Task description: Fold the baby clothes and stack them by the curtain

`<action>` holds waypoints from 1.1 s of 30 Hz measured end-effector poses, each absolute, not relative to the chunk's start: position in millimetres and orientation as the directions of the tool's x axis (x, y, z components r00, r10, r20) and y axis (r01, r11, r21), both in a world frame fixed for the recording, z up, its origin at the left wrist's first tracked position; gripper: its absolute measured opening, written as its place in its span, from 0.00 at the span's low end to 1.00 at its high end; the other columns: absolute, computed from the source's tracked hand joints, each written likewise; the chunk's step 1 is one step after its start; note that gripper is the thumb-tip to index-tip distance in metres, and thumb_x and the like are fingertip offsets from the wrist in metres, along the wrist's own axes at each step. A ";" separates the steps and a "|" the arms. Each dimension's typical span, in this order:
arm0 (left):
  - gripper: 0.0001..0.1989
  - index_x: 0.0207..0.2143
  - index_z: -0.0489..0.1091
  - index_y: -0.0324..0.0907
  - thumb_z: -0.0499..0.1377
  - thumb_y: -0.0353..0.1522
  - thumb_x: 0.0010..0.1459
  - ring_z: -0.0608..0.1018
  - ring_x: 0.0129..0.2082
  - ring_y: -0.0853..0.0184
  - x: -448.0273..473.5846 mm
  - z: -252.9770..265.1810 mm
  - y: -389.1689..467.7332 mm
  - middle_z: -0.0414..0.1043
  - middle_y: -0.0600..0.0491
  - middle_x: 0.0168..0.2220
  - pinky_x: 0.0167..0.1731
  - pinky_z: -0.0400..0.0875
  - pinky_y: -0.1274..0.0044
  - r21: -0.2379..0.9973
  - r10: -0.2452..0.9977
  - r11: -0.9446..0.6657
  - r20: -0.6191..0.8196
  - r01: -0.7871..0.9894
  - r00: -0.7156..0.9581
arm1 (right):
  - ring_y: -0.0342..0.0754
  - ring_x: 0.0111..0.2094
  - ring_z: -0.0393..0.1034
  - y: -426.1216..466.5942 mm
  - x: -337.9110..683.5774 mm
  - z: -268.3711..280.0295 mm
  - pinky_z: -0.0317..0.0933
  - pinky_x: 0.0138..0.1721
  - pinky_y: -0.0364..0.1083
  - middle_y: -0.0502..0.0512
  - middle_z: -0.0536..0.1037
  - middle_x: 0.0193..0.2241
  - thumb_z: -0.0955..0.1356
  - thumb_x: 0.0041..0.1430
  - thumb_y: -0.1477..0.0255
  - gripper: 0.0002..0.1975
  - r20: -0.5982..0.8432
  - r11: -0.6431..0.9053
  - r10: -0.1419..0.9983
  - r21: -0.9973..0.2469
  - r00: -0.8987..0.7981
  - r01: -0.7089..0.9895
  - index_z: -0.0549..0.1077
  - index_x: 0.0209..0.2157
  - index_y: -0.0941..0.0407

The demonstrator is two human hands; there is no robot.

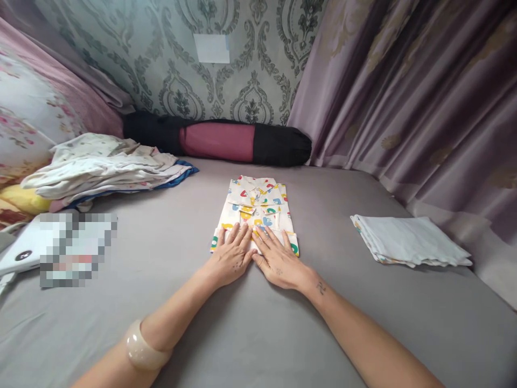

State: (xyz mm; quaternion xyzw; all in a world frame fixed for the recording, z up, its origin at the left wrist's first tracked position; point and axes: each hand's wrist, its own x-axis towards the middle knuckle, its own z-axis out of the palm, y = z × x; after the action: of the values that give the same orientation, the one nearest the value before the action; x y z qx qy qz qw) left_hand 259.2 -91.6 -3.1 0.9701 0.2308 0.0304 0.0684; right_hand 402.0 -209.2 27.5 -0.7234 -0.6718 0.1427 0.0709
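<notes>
A white shirt (258, 196) with colourful prints lies partly folded on the grey sheet, its collar end pointing away from me and its sleeves turned in over the body. My left hand (232, 253) rests flat on the left half of its near edge, fingers stretched forward. Beside it, my right hand (277, 258) lies flat on the right half, fingers spread. The two thumbs meet or nearly meet in the middle. Neither hand grips the cloth; the hands hide part of the near edge.
A folded pale garment (410, 240) lies at the right. Rumpled clothes (109, 164) are heaped at the left, behind a white device (30, 245) and a blurred-out item (78, 250). A black and maroon roll (218, 141) lies along the wall; a purple curtain (388, 97) hangs at the right.
</notes>
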 end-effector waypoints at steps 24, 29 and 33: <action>0.30 0.68 0.48 0.48 0.38 0.48 0.67 0.47 0.69 0.53 258.0 0.6 -73.5 0.42 0.49 0.69 0.63 0.41 0.54 0.173 0.437 -0.887 0.023 0.427 0.899 | 0.51 0.69 0.28 -208.9 419.4 28.1 0.25 0.66 0.63 0.49 0.40 0.69 0.50 0.70 0.62 0.27 -0.136 -0.127 0.987 -0.298 0.090 0.946 0.46 0.68 0.46; 0.31 0.67 0.50 0.47 0.39 0.48 0.67 0.47 0.69 0.56 253.3 6.2 -69.0 0.45 0.49 0.69 0.64 0.40 0.56 0.182 0.418 -0.896 0.034 0.406 0.908 | 0.50 0.69 0.29 -211.5 424.3 31.9 0.27 0.66 0.62 0.51 0.39 0.70 0.50 0.69 0.63 0.27 -0.131 -0.125 0.987 -0.304 0.089 0.944 0.44 0.68 0.47; 0.30 0.67 0.50 0.46 0.39 0.47 0.67 0.47 0.69 0.56 247.2 7.3 -59.4 0.47 0.48 0.68 0.64 0.37 0.54 0.168 0.450 -0.887 0.096 0.431 0.888 | 0.51 0.69 0.28 -214.5 433.3 30.2 0.26 0.66 0.62 0.52 0.37 0.70 0.50 0.69 0.62 0.28 -0.090 -0.188 0.981 -0.255 0.171 0.948 0.43 0.69 0.49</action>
State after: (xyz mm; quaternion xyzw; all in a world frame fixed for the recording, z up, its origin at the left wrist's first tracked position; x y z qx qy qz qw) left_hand 247.2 -59.4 7.3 0.9690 0.2274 0.0662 0.0710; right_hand 433.3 -214.5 30.2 -0.7619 -0.6331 0.1173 0.0701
